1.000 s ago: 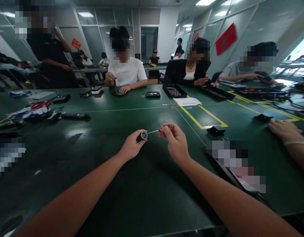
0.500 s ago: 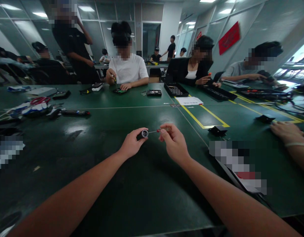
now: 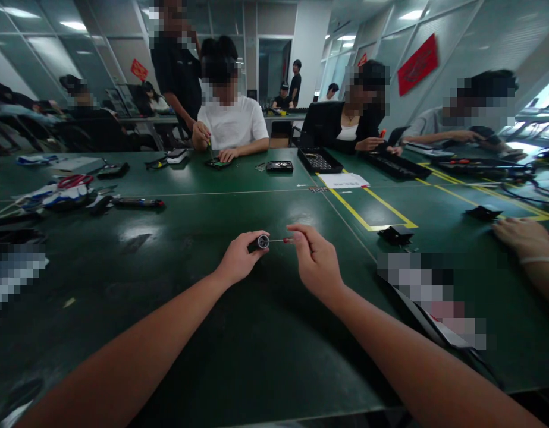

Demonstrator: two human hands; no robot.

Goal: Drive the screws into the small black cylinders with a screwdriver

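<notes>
Both hands close: left hand point(image 3: 238, 261) grips small black cylinder point(image 3: 259, 242); right hand point(image 3: 316, 261) pinches thin screwdriver point(image 3: 284, 241) touching it

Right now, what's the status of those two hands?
Left hand grips small black cylinder. Right hand pinches red-handled screwdriver, tip at cylinder's end. Green table beneath.

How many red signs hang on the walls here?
3: a large red sign on the right wall, a small one farther back, another on the left glass. More may be hidden behind people.

Assembly workshop: long green worktable point(image 3: 203, 196), seated workers, parts trays point(image 3: 319, 160).
</notes>
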